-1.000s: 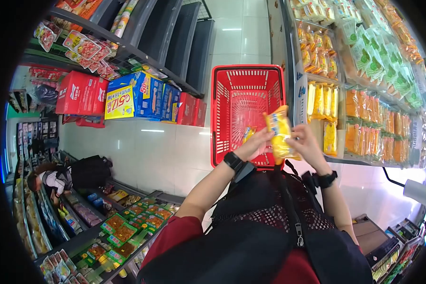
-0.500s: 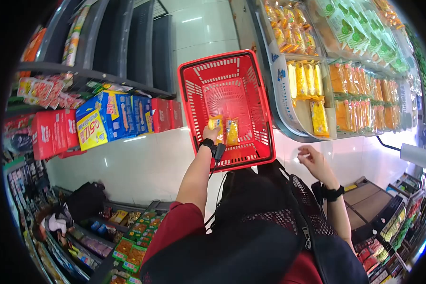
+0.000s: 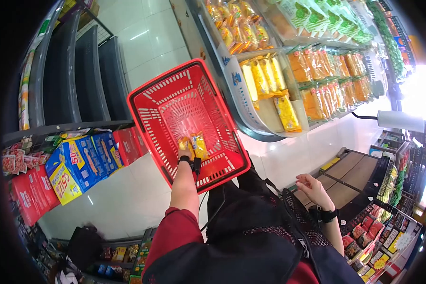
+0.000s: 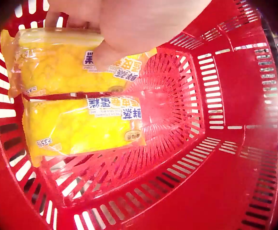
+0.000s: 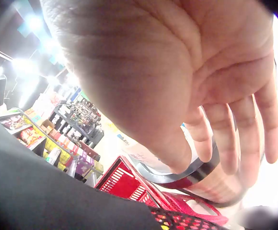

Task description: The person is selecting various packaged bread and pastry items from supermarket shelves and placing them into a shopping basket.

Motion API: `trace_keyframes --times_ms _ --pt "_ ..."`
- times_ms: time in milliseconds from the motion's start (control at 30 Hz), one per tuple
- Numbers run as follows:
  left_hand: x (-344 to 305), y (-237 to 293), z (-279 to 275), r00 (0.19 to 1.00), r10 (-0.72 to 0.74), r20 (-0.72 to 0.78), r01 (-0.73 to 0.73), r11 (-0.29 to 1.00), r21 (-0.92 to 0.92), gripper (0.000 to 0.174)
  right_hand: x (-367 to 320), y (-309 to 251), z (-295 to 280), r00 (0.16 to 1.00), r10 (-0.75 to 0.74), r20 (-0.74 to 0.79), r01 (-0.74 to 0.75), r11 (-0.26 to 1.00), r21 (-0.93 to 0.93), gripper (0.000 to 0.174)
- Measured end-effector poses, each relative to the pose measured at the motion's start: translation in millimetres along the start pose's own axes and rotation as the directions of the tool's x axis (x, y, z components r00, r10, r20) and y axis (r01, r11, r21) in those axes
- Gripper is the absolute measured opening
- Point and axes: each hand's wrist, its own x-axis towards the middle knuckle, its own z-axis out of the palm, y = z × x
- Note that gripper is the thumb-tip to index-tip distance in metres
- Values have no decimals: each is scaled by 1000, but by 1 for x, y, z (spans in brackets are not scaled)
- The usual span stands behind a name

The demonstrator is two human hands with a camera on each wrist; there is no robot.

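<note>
My left hand [image 3: 185,153] reaches down into the red shopping basket [image 3: 220,128]. In the left wrist view, it pinches a yellow packaged cake [image 4: 41,64], thumb across the printed front and fingers behind the upper edge. Right alongside lies a second yellow packaged cake [image 4: 77,129], low in the basket with its label facing up. My right hand [image 3: 315,190] hangs in the air to the right of the basket, holding nothing. Its fingers are relaxed and slightly bent, with the palm filling much of the right wrist view.
A display of packaged bread [image 3: 312,66] stands right of the basket, its rounded corner close to the basket rim. Blue boxes [image 3: 87,158] and red cartons [image 3: 31,199] sit at left. A slatted wooden stand [image 3: 355,177] is at right. Another person [image 3: 66,274] shows at lower left.
Both hands held one packaged cake above the basket's near right side. The left hand then lowered it in, while the right let go and moved away. The head view has swung rightward.
</note>
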Motion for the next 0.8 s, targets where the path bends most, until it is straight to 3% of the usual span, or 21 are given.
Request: trace_keyframes --times_ms 33,67,133,267,333,367,433,467,500,533,567,600,633,700,733,800 --pt "-16 18 -10 992 -101 -78 103 994 29 41 7 -5 0 999 -40 16 40 999 -14 29" --pt "-7 13 -9 995 -98 17 99 993 -65 48 14 -13 -2 996 -79 33 80 996 -29 29" --pt "-12 11 -12 999 -27 -24 28 999 31 56 28 -31 -11 994 -102 28 104 992 -76 29" --pt "-60 37 -40 994 -4 -113 -2 999 -52 51 57 -66 -25 958 -285 -29 282 956 -80 28" --pt "-104 58 -65 987 34 -157 -31 999 20 51 81 -78 -31 887 -445 -121 422 889 -176 26" --pt "-114 63 -71 980 115 -164 -137 982 -132 47 99 -81 -35 849 -505 -153 469 855 -222 29" --pt "-132 65 -85 982 132 -131 -154 974 -169 44 138 -87 -39 796 -578 -182 529 809 -257 31" --pt "-141 65 -94 985 152 -86 -167 965 -204 40 155 -93 -39 750 -626 -213 524 759 -385 31" --pt "-144 56 -91 980 159 -122 -196 886 -420 31 170 -97 -37 700 -674 -238 503 701 -507 31" --pt "-117 29 -79 983 184 -23 -160 775 -611 33 190 -101 -35 681 -692 -237 526 689 -498 31" --pt "-145 41 -99 989 137 51 -74 771 -633 32 210 -104 -32 678 -694 -242 465 660 -591 31" --pt "-150 30 -101 987 162 18 -103 707 -700 31 223 -111 -31 674 -696 -249 395 624 -674 32" --pt "-187 53 -130 989 67 132 40 737 -675 25 231 -124 -29 790 -570 -226 311 690 -654 29" --pt "-195 40 -135 978 134 160 18 708 -706 25 253 -124 -21 798 -553 -240 240 657 -715 28" --pt "-184 19 -126 974 199 106 -76 733 -676 27 250 -126 -19 810 -536 -240 217 653 -726 25" --pt "-205 25 -142 982 128 136 1 723 -691 28 256 -132 -14 787 -568 -242 218 622 -752 16"
